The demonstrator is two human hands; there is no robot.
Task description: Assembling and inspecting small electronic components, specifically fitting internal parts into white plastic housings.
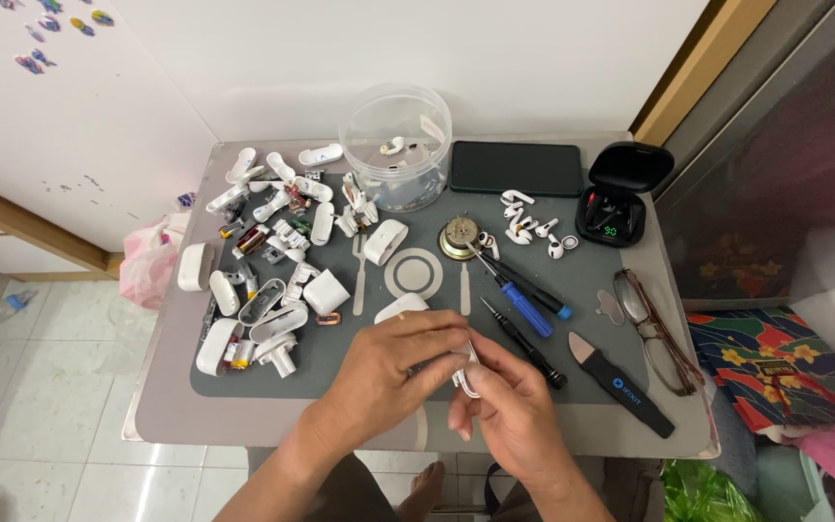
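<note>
Left hand: fingers curled over a small white earbud part, pinching it from the left; the grip is closed on it.
Right hand: fingertips closed on the same white piece from below – both hands meet just over the near edge of the mat.
Earbud part: held between the two hands, mostly hidden by fingers, above the desk front.
Risk: the piece is tiny and smooth; a slip of either pinch could likely drop it over the near edge to the tiled floor.
Tools: black screwdriver, blue screwdriver and black pry tool lie just right of the hands – an elbow could nudge them.
Glasses: near the right edge, close to falling if pushed.
Left heap: many opened white cases and loose parts, easy to scatter.
Far side: clear tub, dark phone, open black earbud case, loose white earbuds.
Surface: grey mat on a small grey desk.
Room: white wall, tiled floor, patterned cloth at right.
</note>
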